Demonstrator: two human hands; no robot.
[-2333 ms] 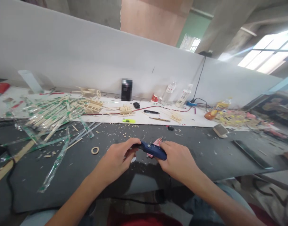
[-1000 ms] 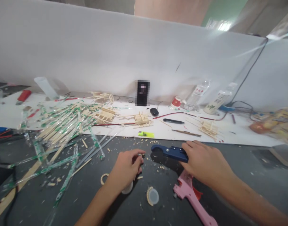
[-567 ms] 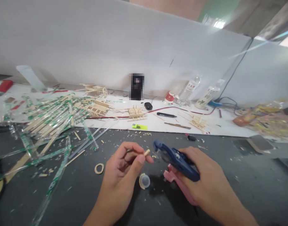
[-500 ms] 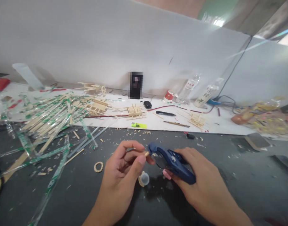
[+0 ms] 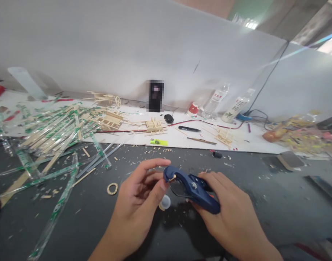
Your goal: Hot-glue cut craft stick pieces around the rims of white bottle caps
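My right hand point(image 5: 228, 206) is wrapped around the handles of blue pruning shears point(image 5: 194, 188), whose hooked jaw points left. Thumb and fingers of my left hand point(image 5: 144, 195) pinch a small wooden stick point(image 5: 173, 178) at that jaw; its pale end shows inside the hook, and the rest is hidden by the fingers. Just below the left fingertips, a small translucent round cup point(image 5: 165, 202) sits on the dark mat with a bit of wood at its edge. A wooden ring point(image 5: 112, 188) lies to the left of my left hand.
Wood strips in green-marked plastic sleeves point(image 5: 52, 127) are heaped at left. Small wooden cart models point(image 5: 154, 125) stand along the white board, near a yellow-green packet point(image 5: 158, 142), a black pen point(image 5: 189, 128) and bottles point(image 5: 215, 99). Wood scraps litter the dark mat point(image 5: 87, 228).
The shears have shifted slightly left, their jaw now at my left fingertips. The stick's pale end now shows inside the hook. My right hand has moved a little left with them.
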